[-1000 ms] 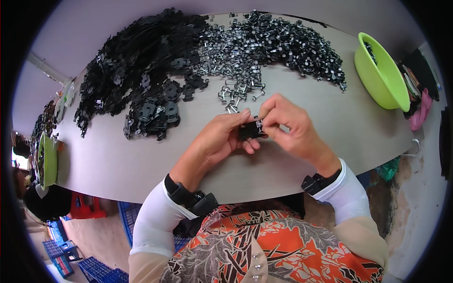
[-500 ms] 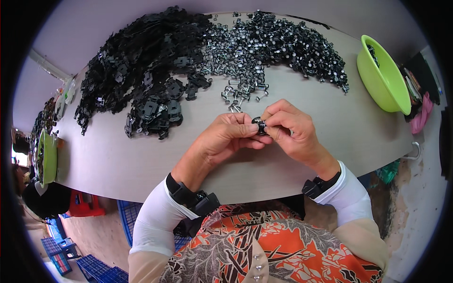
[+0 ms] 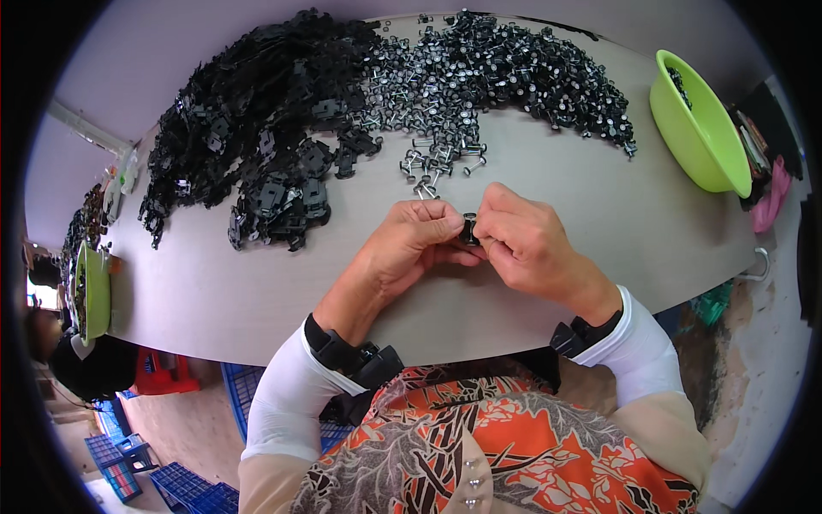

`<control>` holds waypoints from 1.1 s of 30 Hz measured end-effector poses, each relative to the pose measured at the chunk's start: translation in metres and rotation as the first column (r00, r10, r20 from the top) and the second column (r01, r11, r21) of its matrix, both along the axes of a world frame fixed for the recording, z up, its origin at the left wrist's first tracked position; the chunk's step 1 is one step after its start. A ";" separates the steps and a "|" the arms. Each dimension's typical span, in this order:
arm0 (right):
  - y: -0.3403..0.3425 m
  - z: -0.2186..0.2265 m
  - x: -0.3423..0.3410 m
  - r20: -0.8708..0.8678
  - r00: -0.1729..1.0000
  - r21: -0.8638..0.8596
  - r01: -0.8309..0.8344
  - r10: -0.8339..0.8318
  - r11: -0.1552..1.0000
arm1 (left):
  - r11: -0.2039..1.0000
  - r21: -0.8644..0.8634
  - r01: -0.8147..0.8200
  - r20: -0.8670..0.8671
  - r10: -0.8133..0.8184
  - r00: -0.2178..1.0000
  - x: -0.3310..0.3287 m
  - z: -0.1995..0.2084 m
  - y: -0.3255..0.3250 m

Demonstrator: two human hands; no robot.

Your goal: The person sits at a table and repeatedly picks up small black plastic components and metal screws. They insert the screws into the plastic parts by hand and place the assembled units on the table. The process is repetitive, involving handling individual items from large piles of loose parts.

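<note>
Clock hours taken from the hands, 12 directly away from the wearer. Grey table (image 3: pixel 214 291) spans the view. Heap of flat black clips (image 3: pixel 282 94) at 10. Heap of short metal pins with dark heads (image 3: pixel 514 77), 12 to 1. Lime-green basin (image 3: pixel 698 128) at 2, tilted toward the table, dark bits inside. Right hand (image 3: pixel 527 238): fingers curled together, thumb and forefinger clamped on a small black part (image 3: pixel 469 230) from its 3 o'clock side, tips partly hidden. Left hand (image 3: pixel 417 236): thumb and fingers pinch it from 9. Loose pins (image 3: pixel 438 163) at 11, just past the left knuckles. Part sits between both sets of fingertips, over the table; visible strip's long axis runs 12 to 6. Front end covered, facing unclear; any lettering too small to read.
</note>
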State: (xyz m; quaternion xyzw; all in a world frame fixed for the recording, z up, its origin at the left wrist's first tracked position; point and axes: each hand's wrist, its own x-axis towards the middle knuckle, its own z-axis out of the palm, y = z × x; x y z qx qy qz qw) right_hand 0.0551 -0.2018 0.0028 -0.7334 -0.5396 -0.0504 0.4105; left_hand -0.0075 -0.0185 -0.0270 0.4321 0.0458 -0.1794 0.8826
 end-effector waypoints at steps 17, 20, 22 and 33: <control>0.001 -0.027 0.035 -0.270 0.958 0.056 0.115 -0.096 0.992 | 0.778 0.494 -0.389 0.128 0.378 0.917 -0.116 0.032 0.022; 0.002 -0.034 0.051 -0.168 0.935 -0.074 0.303 -0.311 0.950 | 0.715 0.606 -0.349 0.060 0.396 0.916 -0.190 0.047 0.041; 0.011 -0.029 0.048 -0.147 0.933 -0.092 0.318 -0.329 0.944 | 0.614 0.750 -0.247 -0.050 0.424 0.904 -0.236 0.044 0.060; 0.026 -0.049 0.069 0.106 0.927 -0.166 0.374 -0.361 0.912 | -0.069 0.953 -0.296 0.299 0.035 0.954 -0.130 0.086 0.069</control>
